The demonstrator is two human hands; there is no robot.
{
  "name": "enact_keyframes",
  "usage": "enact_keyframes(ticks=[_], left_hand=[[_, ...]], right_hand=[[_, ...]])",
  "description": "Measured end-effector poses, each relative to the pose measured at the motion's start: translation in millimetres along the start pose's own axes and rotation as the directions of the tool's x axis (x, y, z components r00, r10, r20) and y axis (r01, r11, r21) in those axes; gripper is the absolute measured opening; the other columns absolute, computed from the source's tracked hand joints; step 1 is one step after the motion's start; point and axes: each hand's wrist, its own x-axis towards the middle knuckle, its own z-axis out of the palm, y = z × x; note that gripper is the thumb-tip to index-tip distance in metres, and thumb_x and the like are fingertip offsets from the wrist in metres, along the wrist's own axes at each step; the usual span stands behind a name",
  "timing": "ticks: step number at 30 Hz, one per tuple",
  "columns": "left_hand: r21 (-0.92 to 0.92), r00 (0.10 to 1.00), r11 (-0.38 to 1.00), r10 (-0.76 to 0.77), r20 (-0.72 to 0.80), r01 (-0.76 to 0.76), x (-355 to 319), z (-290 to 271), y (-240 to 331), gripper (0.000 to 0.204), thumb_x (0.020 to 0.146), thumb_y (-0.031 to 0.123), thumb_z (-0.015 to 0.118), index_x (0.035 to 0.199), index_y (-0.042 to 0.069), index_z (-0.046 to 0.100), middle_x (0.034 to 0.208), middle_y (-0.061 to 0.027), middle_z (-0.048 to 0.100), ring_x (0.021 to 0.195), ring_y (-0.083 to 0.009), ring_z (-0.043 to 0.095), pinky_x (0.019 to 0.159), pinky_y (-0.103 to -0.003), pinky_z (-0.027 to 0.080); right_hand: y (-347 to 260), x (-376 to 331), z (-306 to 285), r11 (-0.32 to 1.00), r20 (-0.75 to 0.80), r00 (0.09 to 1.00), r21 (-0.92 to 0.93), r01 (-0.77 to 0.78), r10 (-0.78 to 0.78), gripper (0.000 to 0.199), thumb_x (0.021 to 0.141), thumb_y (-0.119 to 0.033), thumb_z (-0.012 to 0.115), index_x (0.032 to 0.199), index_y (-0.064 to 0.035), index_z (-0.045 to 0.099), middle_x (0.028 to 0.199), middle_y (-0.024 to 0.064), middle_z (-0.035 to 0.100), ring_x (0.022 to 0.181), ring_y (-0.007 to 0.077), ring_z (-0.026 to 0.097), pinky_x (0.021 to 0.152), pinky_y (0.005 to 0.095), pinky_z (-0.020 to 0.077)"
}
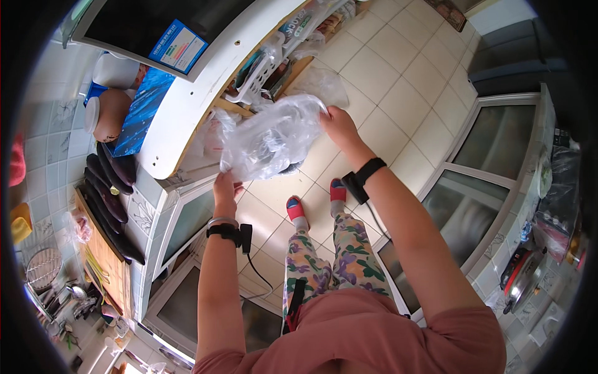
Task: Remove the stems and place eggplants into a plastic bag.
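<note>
A clear plastic bag (268,140) is stretched between my two hands, crumpled and see-through. At its lower left edge my left hand (225,189) pinches the plastic between thumb and fingers. Its upper right corner is gripped by my right hand (341,126), with the fingers closed. More clear plastic (215,131) hangs by the shelf, just left of the bag I hold. Beyond the bag, another thin clear bag (321,86) lies near the shelf's foot. Black bands with small boxes are strapped round both wrists.
A white shelf unit (187,112) with a white plastic basket (261,81) stands ahead to the left. Long dark eggplants (103,193) lie beside a wooden cutting board (106,249) on the left counter. Glass-doored cabinets (479,199) line the right. My feet in red slippers (294,207) stand on tiles.
</note>
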Motion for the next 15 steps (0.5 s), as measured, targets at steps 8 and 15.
enact_keyframes(ticks=[8,15], left_hand=[[-0.274,0.993,0.956,-0.092,0.076,0.109,9,14,-6,0.031,0.093,0.016,0.051,0.122,0.006,0.054,0.102,-0.0075,0.062,0.082,-0.0183,0.064,0.072,-0.029,0.056],[0.308,0.890,0.843,0.455,0.033,-0.442,8,76,15,0.040,0.086,0.013,0.059,0.122,-0.002,0.056,0.111,-0.0189,0.061,0.098,-0.0279,0.061,0.082,-0.036,0.050]], right_hand=[[-27,23,-17,0.786,-0.033,0.999,0.618,0.006,0.018,0.025,0.093,-0.024,0.062,0.104,-0.0019,0.060,0.090,-0.0013,0.062,0.077,0.0074,0.054,0.069,0.0225,0.0437],[-22,49,-9,0.900,0.088,0.970,0.400,0.173,-0.226,0.031,0.095,-0.019,0.060,0.120,-0.0012,0.059,0.100,0.0050,0.064,0.089,0.0127,0.060,0.080,0.0267,0.0478]])
